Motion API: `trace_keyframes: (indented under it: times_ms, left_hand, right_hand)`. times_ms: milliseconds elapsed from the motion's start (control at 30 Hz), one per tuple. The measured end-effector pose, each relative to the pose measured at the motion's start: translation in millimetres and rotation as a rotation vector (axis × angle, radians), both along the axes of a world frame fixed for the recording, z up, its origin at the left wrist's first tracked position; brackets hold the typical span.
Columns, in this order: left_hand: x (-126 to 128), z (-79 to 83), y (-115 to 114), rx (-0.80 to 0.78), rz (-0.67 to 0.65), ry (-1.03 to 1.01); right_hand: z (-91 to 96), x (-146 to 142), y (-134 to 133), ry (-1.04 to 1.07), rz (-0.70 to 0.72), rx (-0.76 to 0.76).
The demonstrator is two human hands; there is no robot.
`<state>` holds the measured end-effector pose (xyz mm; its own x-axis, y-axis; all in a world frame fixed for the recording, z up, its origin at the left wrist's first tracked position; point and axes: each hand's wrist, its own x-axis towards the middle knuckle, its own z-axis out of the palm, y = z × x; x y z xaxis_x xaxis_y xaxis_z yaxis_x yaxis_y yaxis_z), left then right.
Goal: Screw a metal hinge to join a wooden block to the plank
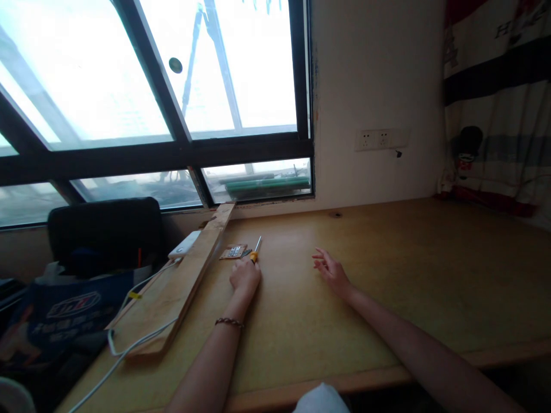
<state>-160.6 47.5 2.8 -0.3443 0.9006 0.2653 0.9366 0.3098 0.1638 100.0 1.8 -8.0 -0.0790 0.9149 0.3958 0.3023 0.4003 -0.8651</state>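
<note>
My left hand, with a beaded bracelet at the wrist, is closed around the handle of a screwdriver. The handle is yellow and dark, and its metal shaft points away over the table. Just beyond that hand lies a small brown piece with silvery metal parts on it, too small to make out exactly. A little dark item sits between this piece and the screwdriver. To the right, my right hand hovers at or just above the tabletop, fingers apart, holding nothing.
A long wooden board runs along the table's left side, with a white cable across it and a white box beside it. The wooden table reaches the wall sockets' side. A black chair stands left.
</note>
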Motion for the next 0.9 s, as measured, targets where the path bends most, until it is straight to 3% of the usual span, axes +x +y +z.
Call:
trace_keyframes:
  times_ms: [167, 267, 400, 500, 600, 733, 900]
  left_hand:
    - [-0.9, 1.4, -1.0, 0.063, -0.030, -0.075]
    - [9.1, 3.9, -1.8, 0.146, -0.132, -0.261]
    - [46.8, 7.1, -16.0, 0.185, -0.395, -0.836]
    - [83.8, 5.3, -37.3, 0.078, -0.503, -1.388]
    - [111.1, 0.7, -56.4, -0.079, -0.593, -1.635]
    - [121.4, -2.8, -66.1, -0.234, -0.765, -1.598]
    - [112.4, 2.7, -71.2, -0.005, -1.008, -1.008]
  right_hand:
    - [0.4, -0.2, -1.0, 0.008, -0.003, 0.000]
    - [-1.2, -0.7, 0.7, 0.073, 0.002, -0.026]
    - [-0.8, -4.2, 3.5, 0.260, 0.034, -0.165]
    - [3.3, -9.4, 0.8, 0.375, 0.112, -0.272]
    - [5.5, -15.7, -5.9, 0.457, 0.268, -0.371]
    - [3.1, -20.5, -12.0, 0.523, 0.379, -0.491]
    - [7.4, -16.8, -9.9, 0.668, 0.217, -0.398]
